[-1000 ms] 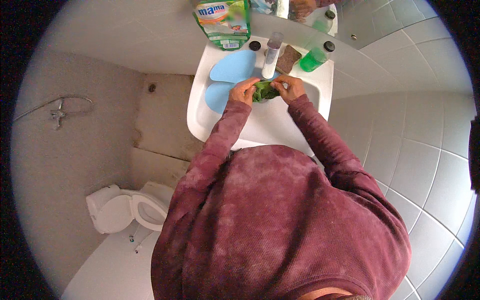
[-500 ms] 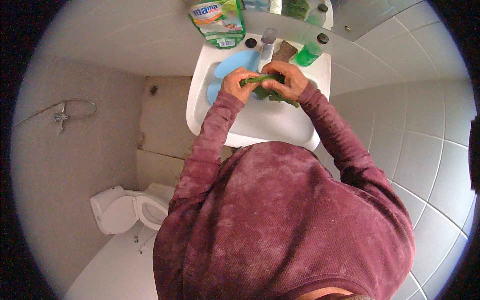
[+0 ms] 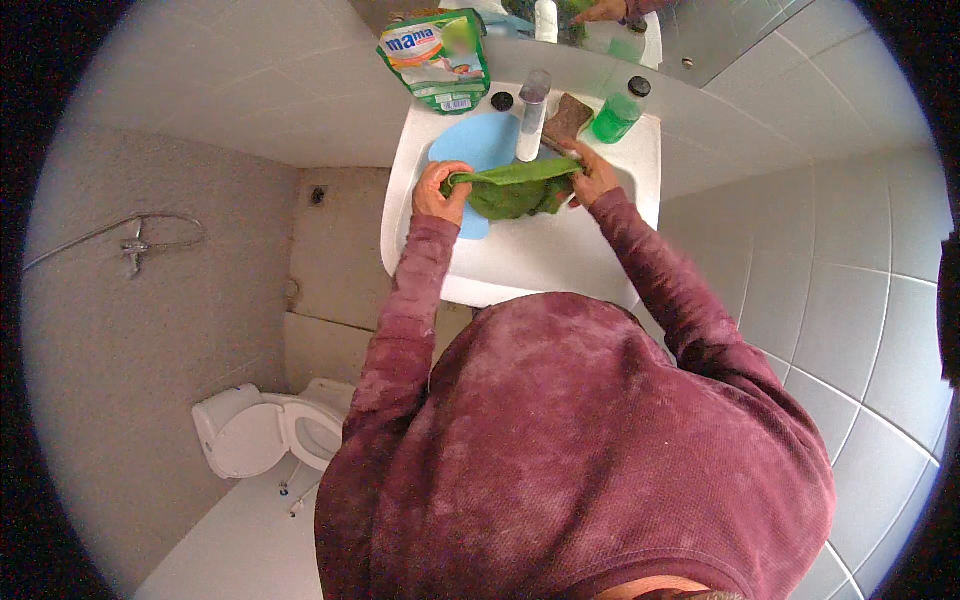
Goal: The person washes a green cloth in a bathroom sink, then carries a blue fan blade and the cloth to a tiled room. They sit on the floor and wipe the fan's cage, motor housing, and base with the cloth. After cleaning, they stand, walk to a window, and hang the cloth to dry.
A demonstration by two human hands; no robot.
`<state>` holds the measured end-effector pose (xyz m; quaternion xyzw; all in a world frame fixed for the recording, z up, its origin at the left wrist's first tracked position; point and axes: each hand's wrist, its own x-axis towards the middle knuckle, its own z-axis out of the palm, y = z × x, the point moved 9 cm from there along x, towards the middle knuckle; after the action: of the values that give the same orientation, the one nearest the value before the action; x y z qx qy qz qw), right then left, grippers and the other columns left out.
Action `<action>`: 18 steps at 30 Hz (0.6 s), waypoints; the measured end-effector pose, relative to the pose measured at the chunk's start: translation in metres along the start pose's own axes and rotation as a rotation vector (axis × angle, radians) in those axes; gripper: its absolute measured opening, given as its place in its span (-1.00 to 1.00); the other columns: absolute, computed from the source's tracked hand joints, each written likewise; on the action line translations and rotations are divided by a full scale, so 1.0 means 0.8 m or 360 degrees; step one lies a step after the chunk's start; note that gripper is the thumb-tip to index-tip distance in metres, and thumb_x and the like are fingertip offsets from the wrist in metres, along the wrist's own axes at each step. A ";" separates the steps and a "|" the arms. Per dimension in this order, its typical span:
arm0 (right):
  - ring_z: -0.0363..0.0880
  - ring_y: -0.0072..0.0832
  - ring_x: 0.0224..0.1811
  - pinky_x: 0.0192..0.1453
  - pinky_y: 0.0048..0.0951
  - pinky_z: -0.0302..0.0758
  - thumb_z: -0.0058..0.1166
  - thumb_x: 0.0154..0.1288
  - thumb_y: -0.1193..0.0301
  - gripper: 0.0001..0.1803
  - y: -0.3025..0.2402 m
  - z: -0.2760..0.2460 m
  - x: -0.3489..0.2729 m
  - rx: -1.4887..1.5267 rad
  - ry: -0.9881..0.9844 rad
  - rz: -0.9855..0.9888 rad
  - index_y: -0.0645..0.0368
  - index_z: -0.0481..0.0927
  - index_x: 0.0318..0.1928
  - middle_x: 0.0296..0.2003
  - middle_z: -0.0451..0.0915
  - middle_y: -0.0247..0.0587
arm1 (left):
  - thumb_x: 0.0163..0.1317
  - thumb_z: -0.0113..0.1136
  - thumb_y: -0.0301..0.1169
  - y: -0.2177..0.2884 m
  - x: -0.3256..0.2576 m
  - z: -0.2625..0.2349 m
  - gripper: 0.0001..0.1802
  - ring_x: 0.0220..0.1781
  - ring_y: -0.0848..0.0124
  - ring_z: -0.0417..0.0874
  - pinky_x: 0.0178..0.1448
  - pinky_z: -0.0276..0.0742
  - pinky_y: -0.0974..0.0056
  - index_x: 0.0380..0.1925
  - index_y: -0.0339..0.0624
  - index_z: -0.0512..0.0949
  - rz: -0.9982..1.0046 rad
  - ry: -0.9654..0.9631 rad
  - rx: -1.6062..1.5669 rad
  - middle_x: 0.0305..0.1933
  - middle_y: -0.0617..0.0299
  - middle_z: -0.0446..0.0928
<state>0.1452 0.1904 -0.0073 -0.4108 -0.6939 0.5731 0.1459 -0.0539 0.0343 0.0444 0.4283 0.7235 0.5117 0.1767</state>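
Observation:
A green cloth [image 3: 515,190] is stretched sideways over the white sink [image 3: 500,265], its upper edge pulled nearly straight and the rest hanging in folds. My left hand [image 3: 440,192] grips its left end, fingers closed round the fabric. At the other end my right hand [image 3: 594,175] pinches the cloth's right corner. Behind and below the cloth lies a light blue flat piece [image 3: 478,140], partly hidden by it; its kind I cannot make out. The faucet [image 3: 533,115] stands just beyond the cloth.
On the sink's back ledge are a green detergent pouch [image 3: 435,65], a black round cap [image 3: 502,101], a brown sponge-like block [image 3: 569,117] and a bottle of green liquid [image 3: 620,112]. A mirror [image 3: 720,40] hangs behind. A toilet [image 3: 265,435] stands at the lower left.
The cloth, bunched between my hands before, is now spread out. My hands have moved apart, the left one to the left and the right one slightly to the right.

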 end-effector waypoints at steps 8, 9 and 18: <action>0.56 -0.45 -0.25 -0.15 -0.40 0.57 0.06 0.25 0.45 -0.55 0.047 0.089 0.008 0.0670 -0.0517 0.0267 0.18 0.35 0.16 -0.19 0.56 -0.30 | 0.07 0.17 -0.46 -0.057 -0.062 0.173 -0.60 -0.10 0.35 0.53 0.10 0.44 0.20 -0.02 -0.16 0.50 -0.0751 -0.0493 -0.1532 -0.07 0.19 0.52; 0.55 -0.47 -0.25 -0.13 -0.40 0.55 0.11 0.22 0.46 -0.53 0.041 0.088 0.016 0.0274 -0.0470 0.0054 0.18 0.36 0.15 -0.21 0.56 -0.32 | 0.10 0.15 -0.41 -0.066 -0.067 0.176 -0.58 -0.08 0.31 0.53 0.12 0.44 0.14 0.03 -0.17 0.47 -0.0842 -0.0498 -0.1792 -0.04 0.17 0.51; 0.57 -0.34 -0.24 -0.20 -0.31 0.60 0.15 0.14 0.56 -0.65 0.088 0.080 0.042 0.0866 0.0056 0.0569 0.17 0.41 -0.05 -0.16 0.54 -0.20 | 0.27 -0.18 0.20 -0.090 -0.113 0.208 -0.35 0.03 0.16 0.48 0.13 0.39 -0.10 -0.06 -0.18 0.45 -0.1903 -0.0494 -0.2217 0.02 0.13 0.51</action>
<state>0.1092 0.1723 -0.1000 -0.4820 -0.4294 0.7469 0.1594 0.0819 0.0519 -0.1050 -0.1548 0.3219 0.5915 0.7229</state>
